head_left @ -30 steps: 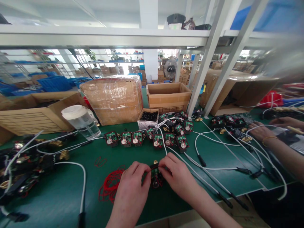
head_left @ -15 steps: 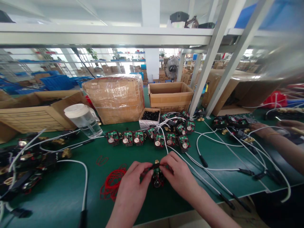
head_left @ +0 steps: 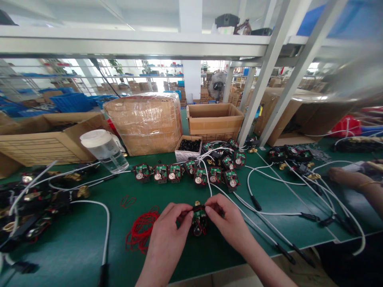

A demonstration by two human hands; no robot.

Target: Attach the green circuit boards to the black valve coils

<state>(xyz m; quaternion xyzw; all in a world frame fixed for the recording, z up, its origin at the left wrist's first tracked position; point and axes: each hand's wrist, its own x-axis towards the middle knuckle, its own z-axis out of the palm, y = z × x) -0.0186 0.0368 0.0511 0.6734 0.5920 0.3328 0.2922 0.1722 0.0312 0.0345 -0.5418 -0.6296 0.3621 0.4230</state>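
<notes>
A small black-housed unit (head_left: 198,225) with a green circuit board, red wires and a brass fitting at its far end lies on the green table between my hands. My left hand (head_left: 171,229) pinches its far left edge, thumb and fingers together. At the far right edge, the fingers of my right hand (head_left: 228,218) are closed on the same unit. My fingertips partly hide a dark strip there. Left of my left hand lies a bundle of thin red loops (head_left: 140,229). Similar units (head_left: 174,173) stand in a row beyond my hands.
A small box of black parts (head_left: 188,153), a water bottle (head_left: 104,151) and cardboard boxes (head_left: 143,125) stand behind. White cables (head_left: 257,215) cross the right side. More units (head_left: 30,215) lie at left. A co-worker's hand (head_left: 344,177) is at the far right.
My right hand has shifted slightly right along the unit's far edge, while my left stays put. The co-worker's hand has moved right, away from the nearby units.
</notes>
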